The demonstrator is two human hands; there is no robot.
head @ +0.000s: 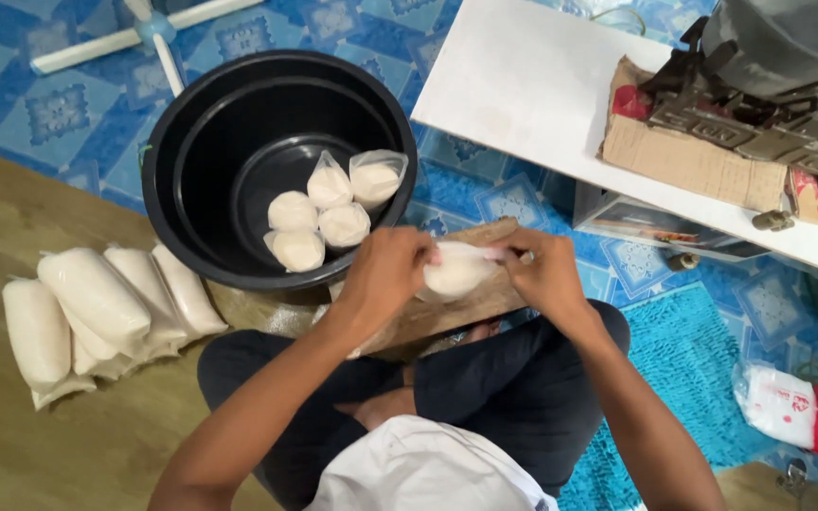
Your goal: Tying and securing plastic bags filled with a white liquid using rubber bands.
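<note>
Over our crossed legs, on a wooden board (pixel 447 312), we hold a small clear plastic bag (pixel 456 273) filled with something white and soft. Our left hand (pixel 385 270) is curled around the bag's round body, fingers closed on it, while our right hand (pixel 546 274) pinches the twisted neck of the bag, thumb and fingers drawn tight together on the plastic. Both hands grip the same bag, and it sits just above the board, between them.

Just beyond the board stands a big black tub (pixel 276 161) on the blue patterned floor, and five filled bags (pixel 328 213) of the same kind lie together on its bottom, their necks closed. To our left, on the brown mat, a row of larger white sacks (pixel 97 312) leans one against another. A white low table (pixel 542 95) with a cardboard piece and a machine on it stands to the right, well apart from our hands.

We judge that we are at the closing step: the bag is full and its neck is being twisted or tied. Whether a knot or band is on it we cannot tell. The next move calls for keeping the neck tight so nothing spills.
</note>
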